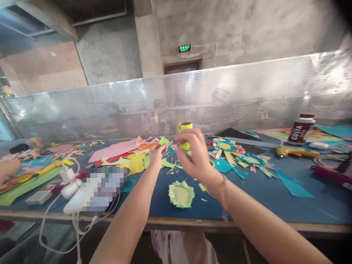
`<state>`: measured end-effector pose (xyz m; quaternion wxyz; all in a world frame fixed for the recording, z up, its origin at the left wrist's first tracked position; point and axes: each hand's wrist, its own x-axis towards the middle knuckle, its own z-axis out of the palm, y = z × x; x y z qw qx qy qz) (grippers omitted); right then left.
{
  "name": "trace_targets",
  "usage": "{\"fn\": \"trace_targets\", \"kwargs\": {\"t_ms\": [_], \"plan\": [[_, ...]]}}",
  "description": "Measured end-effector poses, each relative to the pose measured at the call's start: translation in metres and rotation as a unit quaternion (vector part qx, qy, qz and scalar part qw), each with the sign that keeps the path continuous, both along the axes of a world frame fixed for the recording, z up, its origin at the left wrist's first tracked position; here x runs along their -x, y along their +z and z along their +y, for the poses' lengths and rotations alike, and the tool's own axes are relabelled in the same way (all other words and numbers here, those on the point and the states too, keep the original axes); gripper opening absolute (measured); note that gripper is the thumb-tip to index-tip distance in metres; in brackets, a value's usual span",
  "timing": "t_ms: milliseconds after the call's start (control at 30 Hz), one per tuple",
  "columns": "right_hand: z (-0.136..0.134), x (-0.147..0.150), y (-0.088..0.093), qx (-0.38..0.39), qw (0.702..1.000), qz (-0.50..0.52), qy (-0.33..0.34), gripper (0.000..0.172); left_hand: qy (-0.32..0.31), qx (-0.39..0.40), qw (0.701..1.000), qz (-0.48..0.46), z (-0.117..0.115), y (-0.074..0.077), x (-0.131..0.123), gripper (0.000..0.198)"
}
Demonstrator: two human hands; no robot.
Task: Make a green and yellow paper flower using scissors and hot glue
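My left hand [157, 153] pinches a small light green piece [164, 141] above the paper scraps. To its right my right hand [192, 154] is raised with its fingers curved and apart, holding nothing, in front of a yellow roll [185, 126]. Nearer to me on the blue table lies a round light green paper flower [181, 194] with a paler centre. Pink paper [110, 152] and yellow paper [135, 163] spread left of my left hand. Finished-looking blue-edged flowers [225, 145] lie right of my right hand.
A white device [82, 194] with cables lies at the left, partly blurred out. Another person's hand [9, 168] is at the far left. At the right are a yellow glue gun [297, 151], a dark red bottle [301, 129] and a purple tool [331, 176]. A perforated metal screen [192, 95] stands behind.
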<state>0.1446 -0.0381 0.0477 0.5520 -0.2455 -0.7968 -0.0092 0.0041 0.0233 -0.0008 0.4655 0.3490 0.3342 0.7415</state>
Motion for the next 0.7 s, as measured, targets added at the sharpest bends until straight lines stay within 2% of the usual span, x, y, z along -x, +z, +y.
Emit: {"fn": "trace_targets", "kwargs": {"t_ms": [67,167,233,300,433,567,700], "plan": [[0.017,0.002,-0.013,0.059,0.997,0.054,0.009,0.024,-0.021,-0.014,1.0,0.011,0.0,-0.001,-0.001,0.023],[0.048,0.004,-0.038,0.19,0.972,0.134,0.042,0.022,-0.045,-0.001,0.998,0.042,-0.001,-0.002,-0.004,0.022],[0.06,0.004,-0.052,0.231,0.957,0.161,0.067,0.025,-0.058,0.0,0.995,0.076,-0.004,-0.002,-0.007,0.021],[0.064,0.003,-0.058,0.241,0.95,0.185,0.076,0.021,-0.071,-0.006,0.991,0.112,-0.007,-0.001,-0.01,0.02],[0.062,0.001,-0.057,0.241,0.953,0.174,0.063,0.013,-0.072,-0.005,0.987,0.146,-0.012,0.0,-0.015,0.019],[0.066,-0.001,-0.061,0.247,0.955,0.156,0.045,0.014,-0.066,-0.007,0.982,0.177,-0.009,-0.004,-0.015,0.017],[0.075,-0.002,-0.068,0.26,0.951,0.152,0.065,0.016,-0.059,-0.006,0.979,0.196,-0.005,-0.005,-0.014,0.014]]}}
